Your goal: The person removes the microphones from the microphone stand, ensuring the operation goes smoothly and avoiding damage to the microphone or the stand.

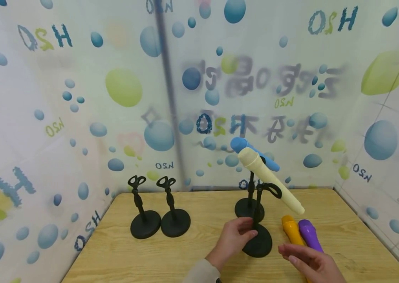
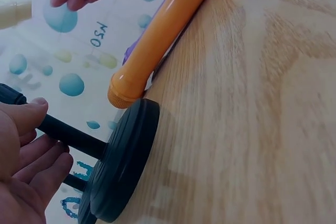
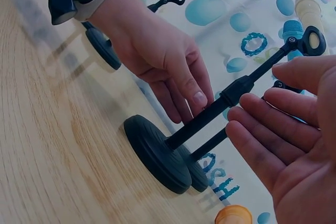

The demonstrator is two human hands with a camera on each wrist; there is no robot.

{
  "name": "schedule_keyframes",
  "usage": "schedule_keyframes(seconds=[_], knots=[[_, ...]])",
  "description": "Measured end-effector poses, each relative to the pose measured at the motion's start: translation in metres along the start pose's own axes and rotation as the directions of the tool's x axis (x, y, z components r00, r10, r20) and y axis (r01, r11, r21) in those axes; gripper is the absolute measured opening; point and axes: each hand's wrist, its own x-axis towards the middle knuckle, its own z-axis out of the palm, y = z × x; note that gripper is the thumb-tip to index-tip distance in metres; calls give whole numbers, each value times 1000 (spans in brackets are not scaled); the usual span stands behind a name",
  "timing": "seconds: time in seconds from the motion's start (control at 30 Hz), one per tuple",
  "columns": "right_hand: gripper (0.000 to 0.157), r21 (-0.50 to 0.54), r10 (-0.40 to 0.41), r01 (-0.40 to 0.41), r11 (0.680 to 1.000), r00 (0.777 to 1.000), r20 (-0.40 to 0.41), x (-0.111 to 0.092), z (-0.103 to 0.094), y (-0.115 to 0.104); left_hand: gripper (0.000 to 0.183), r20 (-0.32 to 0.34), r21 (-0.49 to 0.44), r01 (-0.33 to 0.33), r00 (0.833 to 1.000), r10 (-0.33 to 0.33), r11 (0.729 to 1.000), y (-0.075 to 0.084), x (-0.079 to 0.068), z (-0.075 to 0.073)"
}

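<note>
The right hand (image 1: 313, 264), fingers loosely extended, hovers beside the orange microphone (image 1: 292, 231). The left hand (image 1: 232, 238) pinches the black microphone stand (image 1: 262, 243) cradling the cream microphone (image 1: 271, 180); beyond that grip rests the blue microphone (image 1: 238, 144).

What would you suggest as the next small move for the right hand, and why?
I'd probably lower the right hand and grasp the orange microphone: that hand is open and empty, the microphone lies close by on the table, and the two far-left stands are empty, whereas the cream microphone already sits in its holder.
</note>
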Motion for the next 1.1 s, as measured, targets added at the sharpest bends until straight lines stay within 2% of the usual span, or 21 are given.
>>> schedule_keyframes(seconds=[0.07,0.2,0.37,0.8,1.1], knots=[[49,7,1,-1,1000,1000,-4,0,0,1,35,8,8,19,1000,-19,1000,0,2,3],[48,20,5,-5,1000,1000,-14,-1,1,2,35,19,40,20,1000,-20,999,2,7,7],[45,26,9,-9,1000,1000,-29,-1,2,2,26,4,60,5,1000,-5,998,2,8,8],[46,12,-7,7,1000,1000,-21,-5,0,2,17,-18,133,-53,998,55,990,3,1,6],[40,-10,-40,39,999,998,-54,-11,-3,-4,18,-3,117,-41,999,42,992,1,-7,1]])
